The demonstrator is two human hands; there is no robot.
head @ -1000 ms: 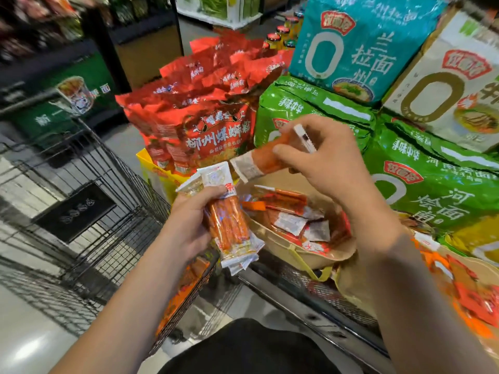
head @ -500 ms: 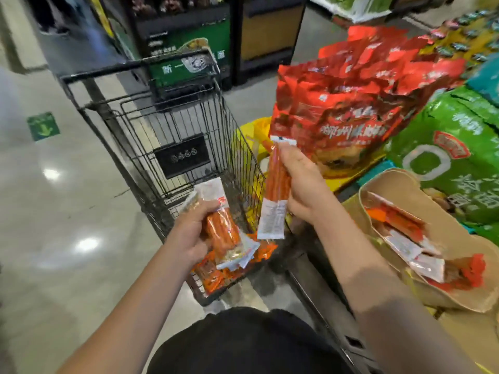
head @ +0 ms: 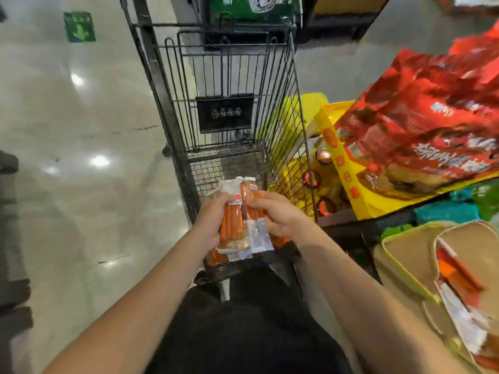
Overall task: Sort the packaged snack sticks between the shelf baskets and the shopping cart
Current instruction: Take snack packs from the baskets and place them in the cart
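Only the head view to go on, so here's what it gives. The snack sticks (head: 234, 222) are thin orange sticks sealed in clear-and-white plastic sleeves, bunched into a stack and held over the near end of the shopping cart (head: 232, 109). My guess is they're light and a bit floppy, and the film looks slick, so a loose stack would probably fan out or slide apart. Best place to grab is across the middle of the bundle, squeezing from both sides, not by the flat sealed ends.

The left hand (head: 212, 221) is curled round the left side of the stack, thumb over the front. The right hand (head: 280, 215) is curled against the right side, fingers wrapped onto the packs, so both are gripping the same bundle. A few more packs seem to lie in the cart just below, partly hidden.

Off to the right, a tan shelf basket (head: 421, 255) has more sticks in it, blurry. Red snack bags (head: 421, 114) are piled above it.
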